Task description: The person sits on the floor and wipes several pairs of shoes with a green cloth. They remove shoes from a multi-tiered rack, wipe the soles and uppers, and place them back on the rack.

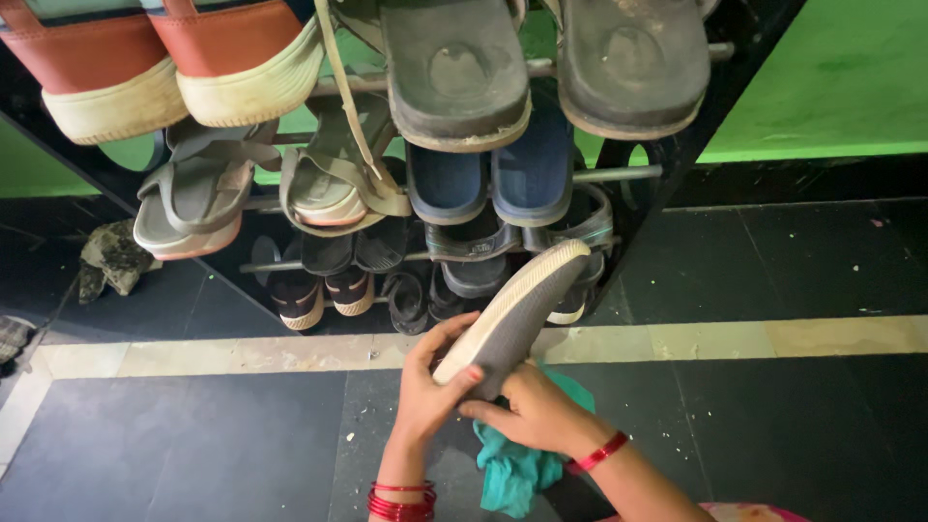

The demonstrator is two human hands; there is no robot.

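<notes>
One grey shoe (517, 309) is up in both hands, near the middle of the scene, sole turned up and toe pointing far-right toward the rack. It is a flat slip-on with a dark grey sole and a pale cream rim running round the edge. The left hand (425, 382) is clamped round its heel end, thumb over the rim; the right hand (532, 411) closes on it from underneath. One teal cloth (517, 469) hangs just below the right hand, touching it. Red bangles (401, 501) sit on both wrists. Beyond, one black shoe rack (619, 174) holds several tiers: two red-and-cream shoes far left, two dark sandals top right, two grey strappy sandals, two blue slippers, darker pairs lower down.
</notes>
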